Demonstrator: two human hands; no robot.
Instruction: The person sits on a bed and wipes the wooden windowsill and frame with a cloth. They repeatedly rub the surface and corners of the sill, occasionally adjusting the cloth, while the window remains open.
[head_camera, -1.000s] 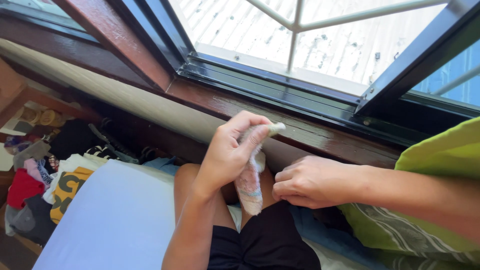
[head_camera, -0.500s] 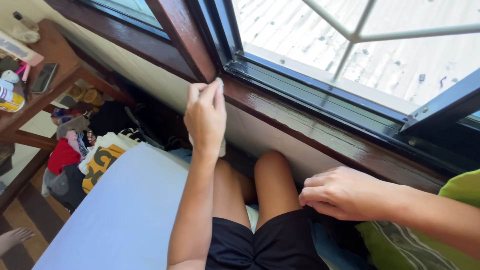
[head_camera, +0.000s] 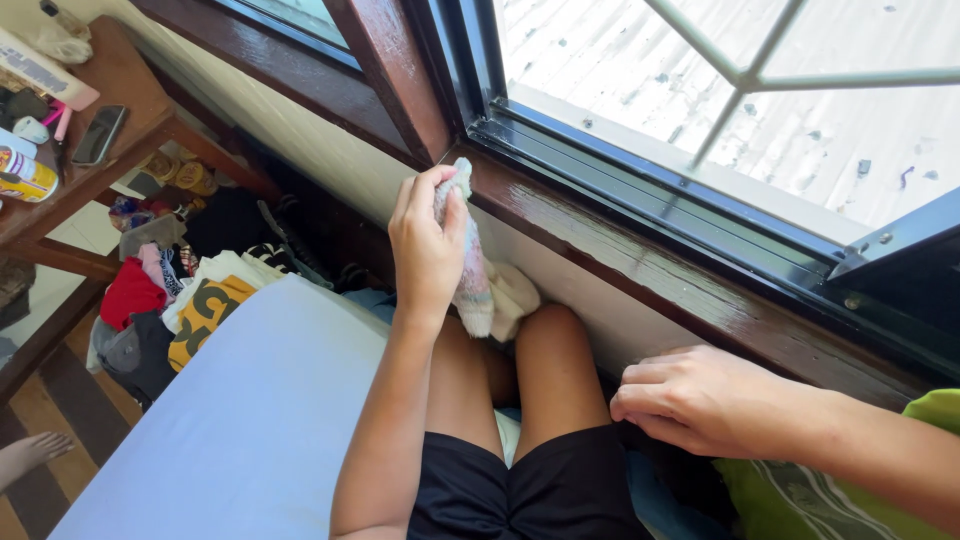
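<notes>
While kneeling at a window — one moment on the bed:
Left hand (head_camera: 428, 245): clamped on a pale rag (head_camera: 470, 262), its top pressed to the dark sill (head_camera: 620, 262), likely for wiping.
Right hand (head_camera: 700, 400): loosely curled, empty — apparently bracing below the sill.

The green pillow (head_camera: 930, 410) is cut off by the right edge.

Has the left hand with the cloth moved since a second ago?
Yes. The left hand has carried the cloth from above the knees up to the dark wooden window sill, near the frame's corner.
</notes>
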